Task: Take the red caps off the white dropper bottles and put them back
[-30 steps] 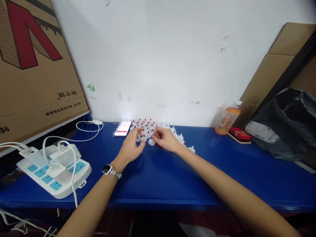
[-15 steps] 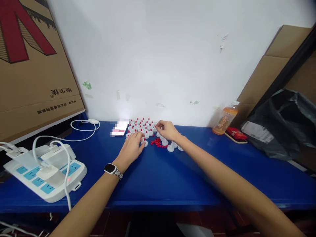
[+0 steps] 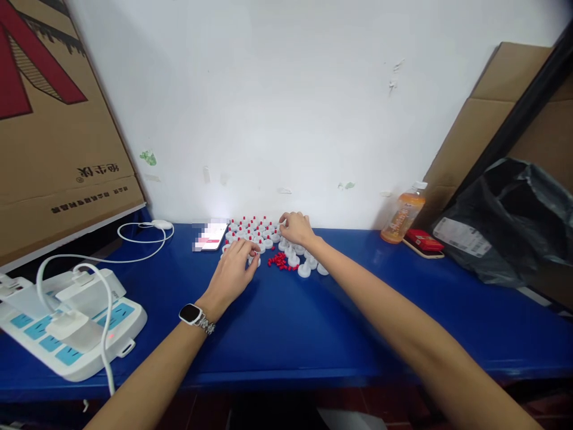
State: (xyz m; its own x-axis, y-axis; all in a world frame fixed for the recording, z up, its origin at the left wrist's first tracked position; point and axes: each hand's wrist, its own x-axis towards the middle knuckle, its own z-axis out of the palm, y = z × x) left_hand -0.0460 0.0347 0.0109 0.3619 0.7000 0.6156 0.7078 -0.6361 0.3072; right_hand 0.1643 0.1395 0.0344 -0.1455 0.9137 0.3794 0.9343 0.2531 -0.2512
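Note:
My left hand (image 3: 235, 266) is at the near side of a group of white nozzle caps with red tips (image 3: 259, 234). Its thumb and forefinger close on a red-tipped cap (image 3: 255, 261), largely covered by the fingers. My right hand (image 3: 297, 228) hovers at the right edge of that group, fingers curled into a pinch; what they hold is hidden. Below it lie white caps without red tips (image 3: 304, 271), some half covered by the wrist. A small heap of loose red tips (image 3: 280, 261) lies between my two hands.
A lit phone (image 3: 212, 236) lies left of the caps. A power strip (image 3: 76, 334) with plugs and white cables occupies the left. An orange drink bottle (image 3: 403, 214), a red box (image 3: 423, 240) and a black plastic bag (image 3: 496, 221) stand right. A white wall rises behind the blue table (image 3: 286, 334).
The view has turned slightly, shifting everything a little left. My right hand has moved a little farther back over the caps. My left hand stays at the near cap, its fingers closer together.

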